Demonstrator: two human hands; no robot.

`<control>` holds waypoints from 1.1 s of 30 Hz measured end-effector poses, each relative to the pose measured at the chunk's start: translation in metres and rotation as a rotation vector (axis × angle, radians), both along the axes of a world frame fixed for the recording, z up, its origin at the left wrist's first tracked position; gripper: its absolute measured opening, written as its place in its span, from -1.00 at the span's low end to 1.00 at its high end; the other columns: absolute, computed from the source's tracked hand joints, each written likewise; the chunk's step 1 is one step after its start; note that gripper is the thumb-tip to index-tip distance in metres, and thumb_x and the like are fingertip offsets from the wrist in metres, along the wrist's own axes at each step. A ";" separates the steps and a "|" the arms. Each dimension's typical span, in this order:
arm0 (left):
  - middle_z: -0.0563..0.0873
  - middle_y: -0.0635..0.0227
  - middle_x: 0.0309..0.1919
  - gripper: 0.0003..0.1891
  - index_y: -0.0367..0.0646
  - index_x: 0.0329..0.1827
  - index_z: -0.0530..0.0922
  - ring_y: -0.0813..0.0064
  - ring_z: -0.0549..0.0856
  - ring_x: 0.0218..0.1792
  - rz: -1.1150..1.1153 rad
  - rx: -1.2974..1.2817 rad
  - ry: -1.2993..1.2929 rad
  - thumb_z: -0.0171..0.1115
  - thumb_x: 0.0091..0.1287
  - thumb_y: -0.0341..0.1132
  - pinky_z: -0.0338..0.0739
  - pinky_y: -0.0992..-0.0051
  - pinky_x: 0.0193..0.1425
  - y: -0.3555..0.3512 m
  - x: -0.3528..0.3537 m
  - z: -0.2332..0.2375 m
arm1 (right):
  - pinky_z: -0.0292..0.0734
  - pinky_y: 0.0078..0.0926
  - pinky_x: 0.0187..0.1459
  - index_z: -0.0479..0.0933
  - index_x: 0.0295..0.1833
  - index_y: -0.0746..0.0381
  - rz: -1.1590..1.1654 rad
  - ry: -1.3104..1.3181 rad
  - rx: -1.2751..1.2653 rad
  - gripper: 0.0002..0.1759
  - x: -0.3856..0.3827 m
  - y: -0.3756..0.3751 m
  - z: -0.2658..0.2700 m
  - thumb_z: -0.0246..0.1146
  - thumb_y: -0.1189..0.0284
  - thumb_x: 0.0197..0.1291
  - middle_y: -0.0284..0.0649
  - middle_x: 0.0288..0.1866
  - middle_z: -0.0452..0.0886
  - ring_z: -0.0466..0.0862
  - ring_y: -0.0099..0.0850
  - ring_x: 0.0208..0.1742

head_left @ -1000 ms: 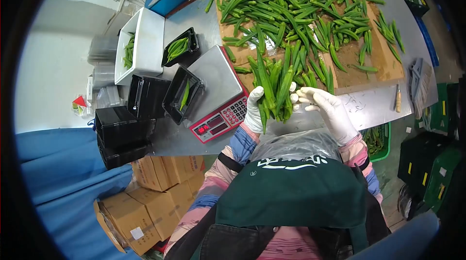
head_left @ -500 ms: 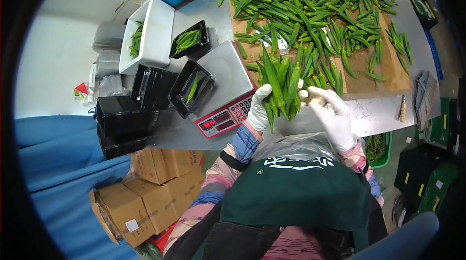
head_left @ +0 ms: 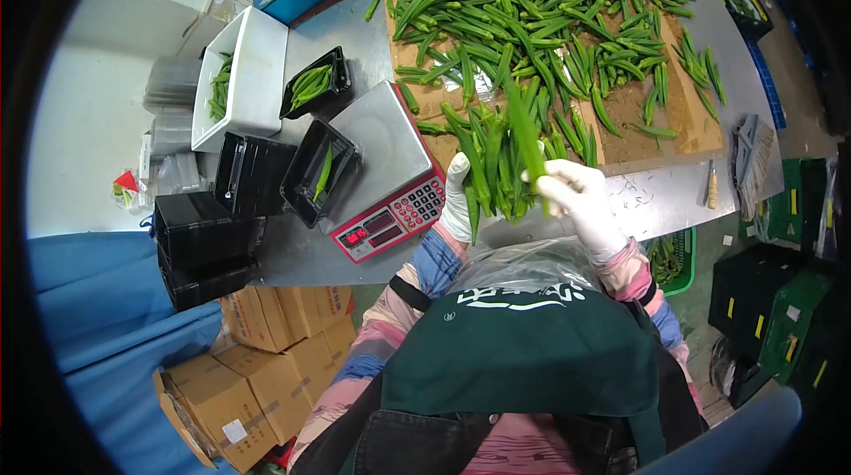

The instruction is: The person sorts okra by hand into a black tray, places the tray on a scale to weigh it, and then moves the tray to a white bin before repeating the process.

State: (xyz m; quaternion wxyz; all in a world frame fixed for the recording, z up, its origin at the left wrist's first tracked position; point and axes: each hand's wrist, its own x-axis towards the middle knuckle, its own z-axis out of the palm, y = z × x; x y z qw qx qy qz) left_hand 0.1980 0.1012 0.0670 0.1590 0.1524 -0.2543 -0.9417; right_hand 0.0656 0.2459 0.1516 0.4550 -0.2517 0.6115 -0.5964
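Observation:
A bunch of okra (head_left: 493,165) is held in my left hand (head_left: 456,200), gloved in white, its fingers closed around the stems' side. My right hand (head_left: 578,202), also in a white glove, pinches a single okra pod (head_left: 525,134) that stands upright and is slightly blurred. Beyond both hands a large heap of okra (head_left: 532,14) lies on a cardboard sheet (head_left: 691,120). Left of the hands is a red and silver scale (head_left: 381,143); a black tray (head_left: 301,196) with one pod rests on its left side.
Behind that tray stands another black tray (head_left: 335,94) with several pods. A white bin (head_left: 266,58) and stacked black trays (head_left: 199,231) are at the left. A brush (head_left: 752,156) and a wooden-handled tool (head_left: 712,187) lie at the table's right. Cardboard boxes (head_left: 266,377) stand below.
My right hand has taken hold of one pod, which now stands apart in its fingers. The whole view has shifted, so the table's contents appear further left.

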 end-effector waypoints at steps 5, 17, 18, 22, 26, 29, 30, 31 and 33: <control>0.51 0.01 0.39 0.10 -0.16 0.60 0.26 0.08 0.66 0.17 -0.075 0.096 0.143 0.31 0.18 0.47 0.58 -0.07 0.29 -0.005 0.000 0.016 | 0.23 -0.69 -0.40 0.72 0.00 0.27 -0.212 -0.115 0.000 -0.72 -0.021 0.039 -0.017 0.24 0.31 0.42 -0.48 -0.48 0.52 0.38 -0.70 -0.49; 0.41 -0.03 0.48 0.07 -0.07 0.64 0.21 -0.06 0.62 0.25 0.179 -0.084 0.137 0.35 0.18 0.39 0.57 -0.13 0.36 -0.086 0.094 0.027 | 0.49 -0.57 -0.34 0.59 0.28 0.43 -0.442 0.735 1.205 -0.54 -0.103 0.321 -0.186 0.32 0.31 0.44 -0.32 -0.29 0.66 0.56 -0.62 -0.37; 0.39 -0.04 0.50 0.07 -0.06 0.65 0.19 -0.09 0.60 0.28 0.175 -0.087 0.145 0.35 0.18 0.38 0.55 -0.15 0.36 -0.083 0.091 0.033 | 0.50 -0.56 -0.30 0.59 0.29 0.42 -0.496 0.653 1.038 -0.55 -0.098 0.298 -0.175 0.31 0.34 0.44 -0.33 -0.28 0.66 0.57 -0.62 -0.35; 0.23 -0.05 0.60 0.08 0.01 0.69 0.10 -0.21 0.45 0.44 0.106 -0.049 0.201 0.37 0.21 0.32 0.45 -0.29 0.41 -0.060 0.062 0.041 | 0.51 -0.58 -0.18 0.59 0.34 0.33 -0.585 0.478 0.426 -0.57 -0.071 0.180 -0.111 0.31 0.50 0.39 -0.35 -0.20 0.68 0.56 -0.65 -0.24; 0.18 -0.06 0.62 0.05 0.02 0.68 0.13 -0.24 0.42 0.45 -0.019 0.057 0.298 0.38 0.21 0.30 0.40 -0.38 0.40 -0.038 0.021 0.036 | 0.56 -0.31 0.03 0.68 0.22 0.17 -0.219 1.029 -0.075 -0.55 -0.014 0.051 0.009 0.44 0.48 0.17 -0.20 -0.06 0.72 0.66 -0.26 -0.07; 0.27 -0.09 0.57 0.05 -0.01 0.67 0.16 -0.18 0.42 0.47 -0.057 -0.022 0.247 0.30 0.22 0.36 0.34 -0.21 0.52 -0.021 -0.003 0.045 | 0.54 -0.29 -0.04 0.70 0.13 0.19 -0.075 1.213 -0.234 -0.54 0.012 0.002 0.040 0.52 0.34 0.09 -0.20 -0.16 0.66 0.63 -0.25 -0.09; 0.33 -0.10 0.54 0.06 -0.07 0.66 0.17 -0.09 0.44 0.47 -0.036 -0.110 0.191 0.26 0.22 0.40 0.33 -0.05 0.56 -0.016 -0.007 0.048 | 0.55 -0.29 -0.09 0.71 0.07 0.18 -0.026 1.247 -0.222 -0.56 0.017 -0.006 0.045 0.54 0.33 0.03 -0.22 -0.20 0.63 0.63 -0.24 -0.12; 0.37 -0.09 0.52 0.07 -0.14 0.65 0.17 -0.06 0.48 0.45 -0.008 -0.092 0.197 0.26 0.23 0.39 0.35 -0.03 0.56 -0.008 -0.012 0.056 | 0.55 -0.28 -0.10 0.71 0.02 0.18 -0.027 1.310 -0.119 -0.59 0.020 -0.011 0.042 0.54 0.31 0.04 -0.22 -0.21 0.62 0.63 -0.23 -0.11; 0.43 -0.04 0.48 0.02 -0.18 0.61 0.23 0.00 0.52 0.41 0.012 -0.040 0.176 0.26 0.25 0.36 0.40 0.02 0.53 -0.001 -0.013 0.056 | 0.54 -0.25 -0.12 0.70 -0.07 0.17 -0.024 1.423 0.086 -0.65 0.024 -0.020 0.024 0.52 0.26 0.06 -0.21 -0.23 0.59 0.63 -0.21 -0.11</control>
